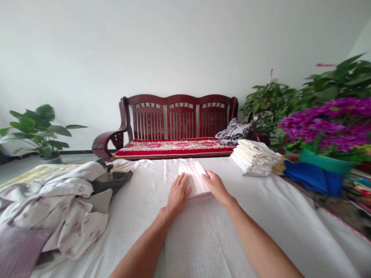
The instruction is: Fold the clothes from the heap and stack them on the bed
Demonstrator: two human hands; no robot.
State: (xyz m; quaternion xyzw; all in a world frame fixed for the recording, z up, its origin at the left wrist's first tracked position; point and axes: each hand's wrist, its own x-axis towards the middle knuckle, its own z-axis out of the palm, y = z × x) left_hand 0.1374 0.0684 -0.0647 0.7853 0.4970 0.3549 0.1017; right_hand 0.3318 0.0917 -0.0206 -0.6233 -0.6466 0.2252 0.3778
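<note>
A folded white cloth with pink stripes (194, 178) lies on the white sheet (203, 239) in front of me. My left hand (178, 193) rests flat against its left side, with the fingers stretched out over the edge. At the right edge, my right hand (216, 187) grips the cloth, thumb on top and the other fingers largely hidden. Farther right, a stack of folded whitish cloths (252, 156) sits near the far edge of the sheet. A loose heap of crumpled clothes (66, 208) spreads out to my left.
Beyond the sheet is a dark red wooden bench (166, 116) with a red patterned cover (179, 144) and a black-and-white cushion (234, 132). Purple flowers (327, 123) and a blue cloth (314, 177) are at the right. A potted plant (43, 131) stands far left.
</note>
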